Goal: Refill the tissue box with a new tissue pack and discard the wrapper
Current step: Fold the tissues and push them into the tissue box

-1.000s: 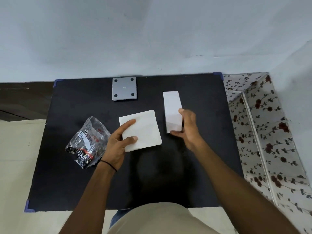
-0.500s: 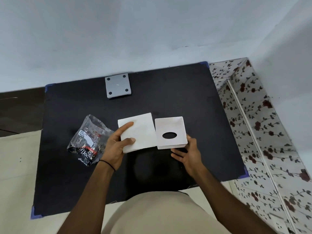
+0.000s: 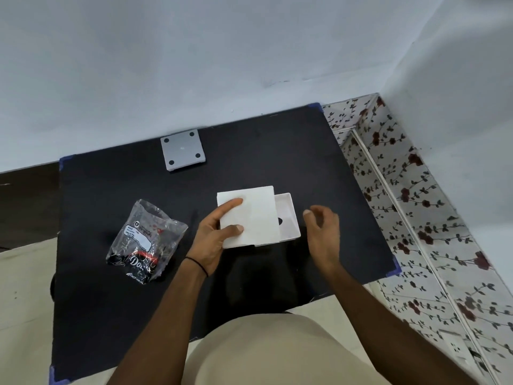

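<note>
A white stack of tissues (image 3: 255,212) is held flat in my left hand (image 3: 213,240), thumb underneath at the near edge and fingers on top. The stack overlaps most of the white tissue box (image 3: 290,218), which lies on the black table (image 3: 111,315). Only the box's right strip and part of its dark oval slot show. My right hand (image 3: 323,232) hovers just right of the box, fingers loosely apart, touching nothing. The crumpled clear and black wrapper (image 3: 144,243) lies on the table to the left of my left hand.
A grey square plate (image 3: 182,149) with four dark dots rests near the table's far edge by the wall. Floral tiled surfaces (image 3: 416,218) run along the table's right side. Pale floor shows at the left.
My left hand has carried the tissue stack rightward over the box. My right hand has let go of the box and drawn off to its right.
</note>
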